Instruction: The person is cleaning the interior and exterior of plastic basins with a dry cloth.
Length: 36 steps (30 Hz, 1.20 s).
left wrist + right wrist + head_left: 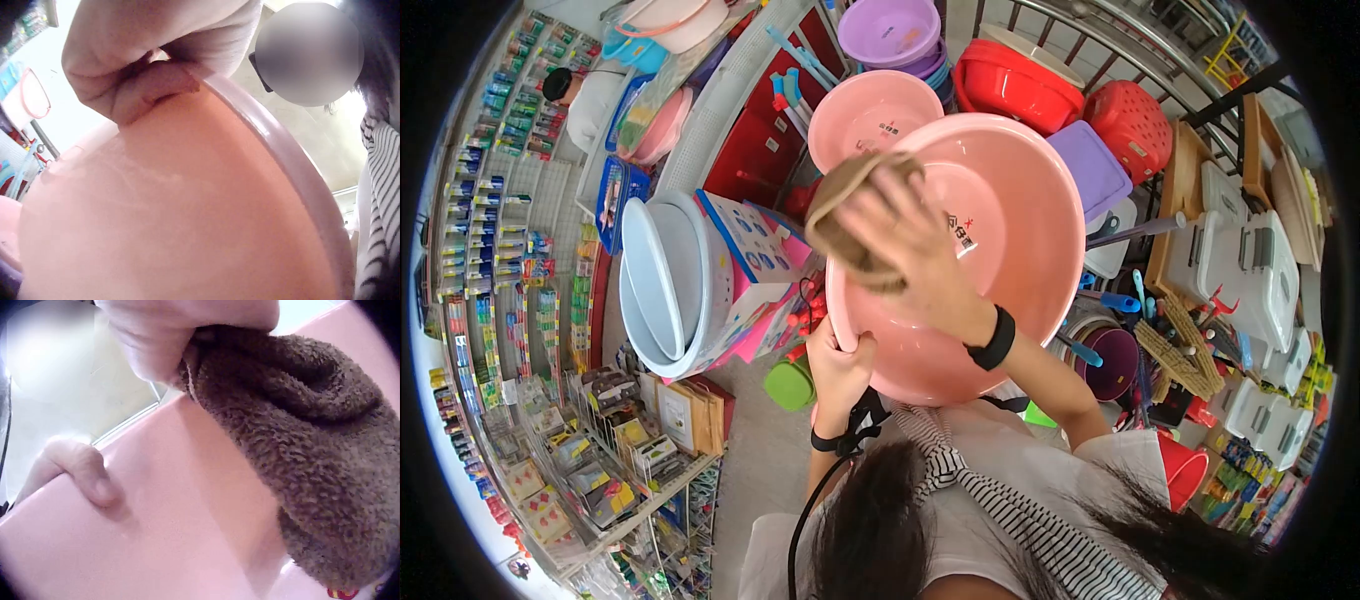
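Note:
A large pink plastic basin (1030,250) is held tilted in front of the body, its inside facing up. My left hand (840,365) grips its near-left rim, thumb over the inner side; up close in the left wrist view, the left hand (156,50) is curled over the edge of the basin (156,219). My right hand (915,240) is blurred above the basin's left part and holds a brown cloth (845,225). In the right wrist view the fluffy cloth (312,437) hangs bunched from the right hand (187,331), over the basin wall, beside the left thumb (97,478).
A smaller pink basin (875,115) and purple basins (890,30) stand beyond. Red basins (1020,85) lie at the back right, pale blue basins (665,290) at left. Shelves of small goods (510,200) line the left; white storage boxes (1240,275) stack at right.

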Each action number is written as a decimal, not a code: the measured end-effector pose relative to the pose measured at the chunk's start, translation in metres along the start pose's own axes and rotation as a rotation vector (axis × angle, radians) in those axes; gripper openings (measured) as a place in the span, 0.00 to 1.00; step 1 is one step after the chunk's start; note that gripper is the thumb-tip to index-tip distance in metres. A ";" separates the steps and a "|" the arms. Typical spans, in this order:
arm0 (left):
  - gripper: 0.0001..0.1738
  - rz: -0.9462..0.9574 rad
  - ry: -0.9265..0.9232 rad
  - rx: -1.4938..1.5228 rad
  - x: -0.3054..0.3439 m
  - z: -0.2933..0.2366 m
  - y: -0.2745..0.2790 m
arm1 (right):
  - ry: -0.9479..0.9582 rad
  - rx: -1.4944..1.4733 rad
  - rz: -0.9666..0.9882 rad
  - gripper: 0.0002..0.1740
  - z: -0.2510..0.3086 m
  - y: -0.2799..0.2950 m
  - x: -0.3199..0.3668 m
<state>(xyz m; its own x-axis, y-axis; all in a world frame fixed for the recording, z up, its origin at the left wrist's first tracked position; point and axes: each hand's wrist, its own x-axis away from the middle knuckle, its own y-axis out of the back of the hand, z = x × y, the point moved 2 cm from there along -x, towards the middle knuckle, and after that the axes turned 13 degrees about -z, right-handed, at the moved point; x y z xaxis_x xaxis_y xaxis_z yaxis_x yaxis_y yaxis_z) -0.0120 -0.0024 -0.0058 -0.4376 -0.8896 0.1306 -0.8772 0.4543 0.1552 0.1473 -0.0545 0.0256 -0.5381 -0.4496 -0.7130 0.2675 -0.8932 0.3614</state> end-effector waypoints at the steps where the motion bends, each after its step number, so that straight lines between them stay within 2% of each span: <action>1: 0.09 0.004 -0.003 0.001 -0.002 0.002 0.000 | 0.098 -0.086 0.120 0.34 0.005 -0.003 0.010; 2: 0.08 0.004 -0.105 0.008 -0.003 0.005 0.000 | 0.196 -0.171 0.240 0.35 0.012 -0.004 0.018; 3: 0.08 0.004 -0.202 0.014 -0.002 0.006 0.000 | 0.186 -0.239 0.288 0.33 0.019 -0.002 0.021; 4: 0.08 0.008 -0.199 0.015 -0.001 0.006 0.001 | 0.183 -0.236 0.289 0.33 0.015 -0.001 0.020; 6: 0.07 0.038 -0.095 0.034 0.000 0.007 0.002 | 0.406 -0.103 0.257 0.30 0.001 0.000 0.016; 7: 0.07 0.020 -0.081 -0.061 0.000 0.006 0.002 | 0.310 -0.105 0.220 0.30 -0.003 0.005 0.007; 8: 0.07 0.019 -0.082 -0.060 0.000 0.004 0.002 | 0.311 -0.105 0.220 0.30 -0.009 0.007 -0.001; 10: 0.07 -0.007 -0.039 -0.100 0.002 0.003 0.002 | 0.110 0.072 0.066 0.32 -0.025 0.009 -0.017; 13: 0.07 -0.041 -0.026 -0.052 0.003 -0.001 -0.002 | 0.073 0.139 0.090 0.34 -0.022 0.004 -0.019; 14: 0.07 -0.039 -0.028 -0.053 0.002 -0.001 -0.001 | 0.072 0.140 0.087 0.34 -0.017 0.002 -0.017; 16: 0.06 -0.034 -0.019 -0.078 0.002 0.002 0.002 | 0.321 -0.031 0.211 0.33 0.004 0.000 -0.003; 17: 0.06 -0.034 -0.020 -0.079 0.002 0.006 0.003 | 0.321 -0.031 0.210 0.33 0.012 0.001 0.005; 19: 0.05 0.030 -0.139 0.016 0.001 0.010 0.003 | 0.356 -0.071 0.306 0.30 0.025 0.000 0.017; 22: 0.05 -0.006 -0.065 -0.024 0.002 0.002 0.000 | 0.415 0.070 0.239 0.28 0.001 0.009 0.004; 25: 0.05 -0.019 -0.077 -0.052 0.003 0.001 0.001 | 0.232 0.122 0.055 0.31 -0.024 0.020 -0.020; 26: 0.06 -0.028 -0.080 -0.038 0.003 0.000 0.001 | 0.234 0.122 0.054 0.31 -0.027 0.023 -0.028; 28: 0.07 -0.022 -0.077 -0.048 0.001 -0.001 0.001 | 0.202 0.304 0.061 0.34 -0.036 0.029 -0.040; 33: 0.10 -0.006 -0.053 -0.052 -0.006 0.001 0.001 | 0.232 0.257 0.165 0.30 -0.042 0.027 -0.049; 36: 0.11 0.012 -0.074 -0.052 -0.008 0.003 0.003 | 0.182 0.192 0.251 0.33 -0.044 0.025 -0.060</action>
<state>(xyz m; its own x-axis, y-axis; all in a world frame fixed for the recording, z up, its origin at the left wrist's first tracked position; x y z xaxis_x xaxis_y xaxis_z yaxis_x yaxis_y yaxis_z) -0.0118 0.0061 -0.0096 -0.4631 -0.8842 0.0604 -0.8611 0.4650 0.2054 0.2216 -0.0505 0.0506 -0.3187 -0.6633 -0.6771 0.2091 -0.7460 0.6323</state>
